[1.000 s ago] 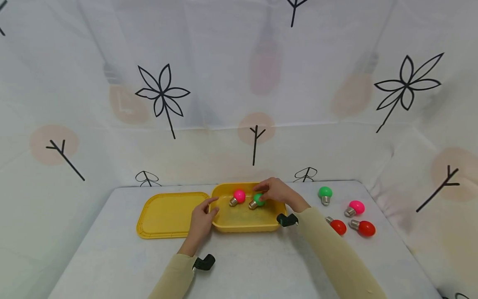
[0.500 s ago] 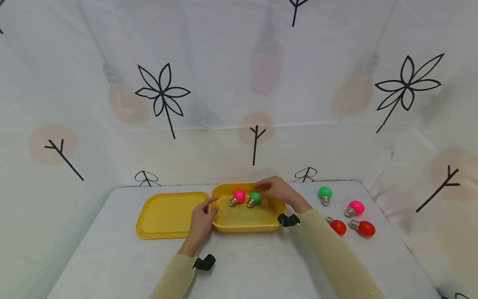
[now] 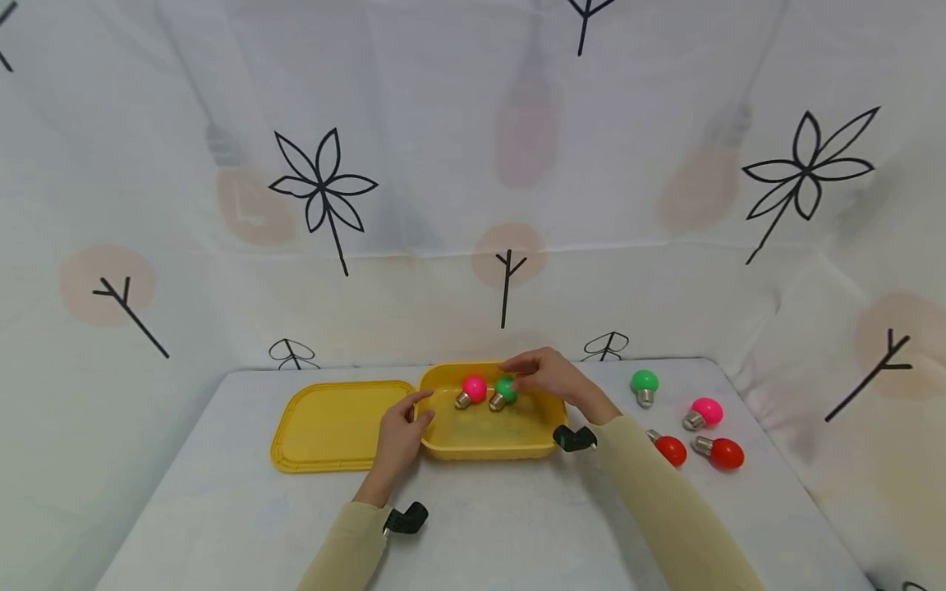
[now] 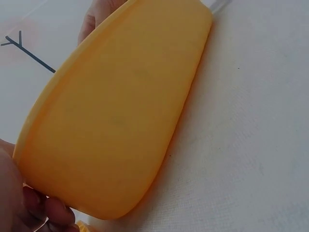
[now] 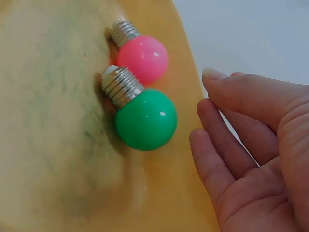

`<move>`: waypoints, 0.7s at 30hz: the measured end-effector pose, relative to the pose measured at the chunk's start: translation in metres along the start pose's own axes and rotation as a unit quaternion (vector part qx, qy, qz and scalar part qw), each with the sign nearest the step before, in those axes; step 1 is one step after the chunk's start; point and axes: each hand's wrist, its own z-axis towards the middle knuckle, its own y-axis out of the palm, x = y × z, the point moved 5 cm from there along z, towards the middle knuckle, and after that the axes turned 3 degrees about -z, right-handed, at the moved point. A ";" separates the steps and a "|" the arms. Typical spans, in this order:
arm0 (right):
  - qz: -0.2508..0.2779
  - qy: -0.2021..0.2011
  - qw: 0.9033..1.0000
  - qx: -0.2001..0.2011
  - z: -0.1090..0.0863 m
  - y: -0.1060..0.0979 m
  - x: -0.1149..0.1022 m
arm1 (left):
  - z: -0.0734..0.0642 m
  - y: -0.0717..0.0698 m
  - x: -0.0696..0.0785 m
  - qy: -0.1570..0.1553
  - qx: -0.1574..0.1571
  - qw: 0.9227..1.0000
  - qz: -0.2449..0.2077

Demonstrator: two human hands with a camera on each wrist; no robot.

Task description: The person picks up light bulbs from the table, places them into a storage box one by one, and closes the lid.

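Observation:
A yellow plastic container point(image 3: 488, 450) stands mid-table, its front wall point(image 4: 120, 111) filling much of the left wrist view. My left hand point(image 3: 397, 439) holds its left end by the rim, fingers point(image 4: 58, 211) curled beneath the edge. Inside lie a pink light bulb point(image 3: 475, 388) and a green light bulb point(image 5: 146, 120), side by side and touching or nearly so, metal screw bases toward the front left. My right hand point(image 3: 553, 376) hovers above the container's back right part. Its fingers are loosely bent, apart from the green bulb, and nothing is between them.
Left of the container lies a flat yellow lid point(image 3: 332, 427). Toward the table's right side are another green bulb point(image 3: 645, 381), another pink bulb point(image 3: 707, 410) and two red bulbs point(image 3: 727, 453). A printed cloth point(image 3: 414, 304) hangs behind the table.
The green bulb under my right hand has shifted slightly left, closer to the pink one, and my right hand has let it go. My left hand has stayed at the rim.

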 end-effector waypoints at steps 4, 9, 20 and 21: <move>-0.018 -0.004 1.000 0.006 -0.004 -0.002 -0.003 | -0.001 0.000 0.000 -0.002 0.001 1.000 0.000; -0.052 -0.003 0.998 0.017 -0.008 -0.007 -0.004 | 0.000 0.001 -0.002 0.000 -0.001 1.000 0.004; -0.060 -0.022 0.998 0.022 -0.020 -0.017 -0.005 | 0.001 0.001 -0.002 -0.004 0.001 1.000 0.000; -0.058 -0.022 0.998 0.024 -0.022 -0.017 -0.005 | 0.001 0.000 -0.002 -0.004 0.002 1.000 0.000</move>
